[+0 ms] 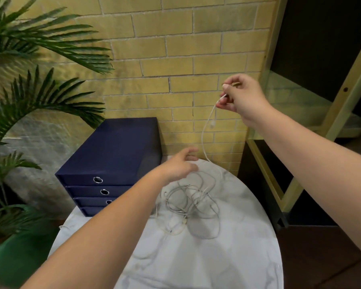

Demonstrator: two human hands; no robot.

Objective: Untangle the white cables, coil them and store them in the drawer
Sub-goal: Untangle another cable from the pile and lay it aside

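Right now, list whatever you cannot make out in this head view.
All in the head view.
Drawer box: the left arm hides the lowest drawer fronts.
Cable pile: thin, blurred strands; their number is unclear.
Lifted cable: the right hand covers the pinched part.
Left hand: blurred; contact with any cable is unclear.

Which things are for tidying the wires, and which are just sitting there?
For the job: white cables, tangled on the table; blue drawer box; right hand pinching one cable's end; left hand open near the tangle.
Just there: palm plant, brick wall, yellow shelf frame.
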